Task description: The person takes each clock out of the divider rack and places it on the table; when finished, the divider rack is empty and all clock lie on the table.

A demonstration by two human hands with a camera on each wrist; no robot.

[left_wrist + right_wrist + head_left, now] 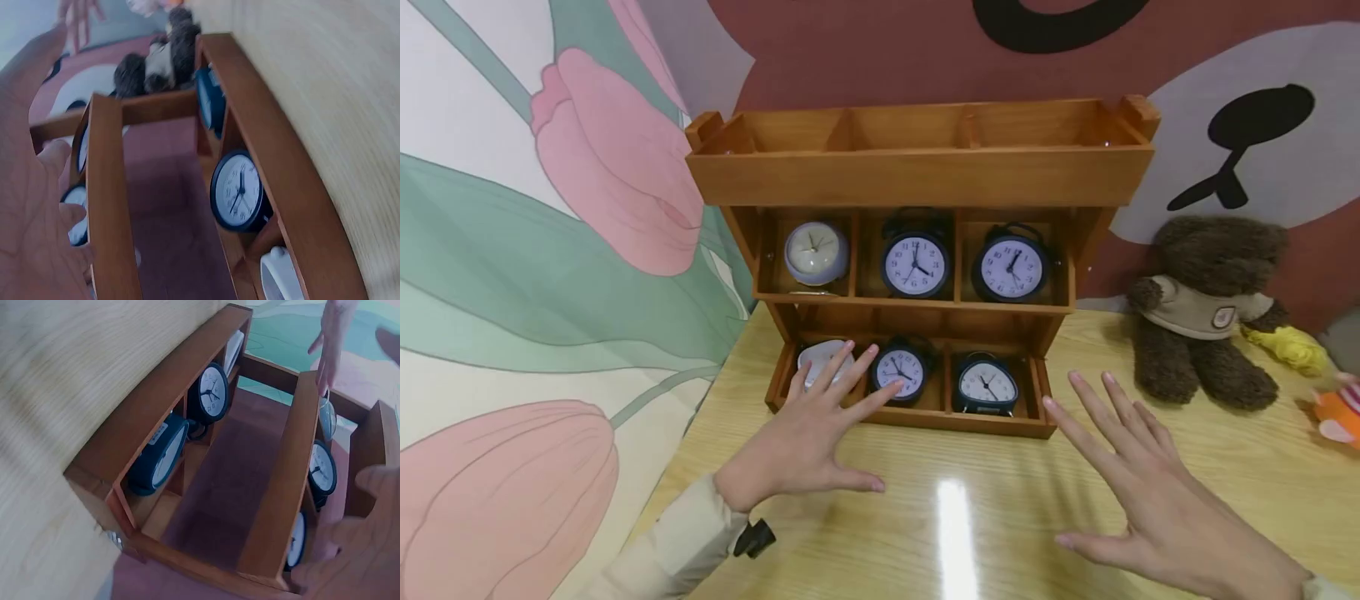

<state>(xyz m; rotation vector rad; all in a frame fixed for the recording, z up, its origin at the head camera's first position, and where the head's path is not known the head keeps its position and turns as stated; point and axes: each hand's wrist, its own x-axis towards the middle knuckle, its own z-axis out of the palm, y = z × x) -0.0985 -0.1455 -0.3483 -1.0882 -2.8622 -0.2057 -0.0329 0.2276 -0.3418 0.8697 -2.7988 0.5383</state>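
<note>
A wooden three-tier shelf (917, 177) stands before me. Its middle tier holds a round grey-rimmed clock (815, 250) and two dark alarm clocks, one in the centre (915, 265) and one on the right (1012, 267). On the bottom tier are a white clock (820, 357), a round dark alarm clock (898, 372) and a rounded-triangular dark clock (987, 385). My left hand (808, 446) spreads its fingers over the lower left, partly hiding the white clock. My right hand (1157, 500) hovers right of the shelf, fingers spread, holding nothing.
The top tier has bare compartments. A brown teddy bear (1206, 317) sits right of the shelf, with a yellow item (1288, 348) and an orange toy (1341, 412) beside it. Painted walls rise behind and left of the wooden table (895, 500).
</note>
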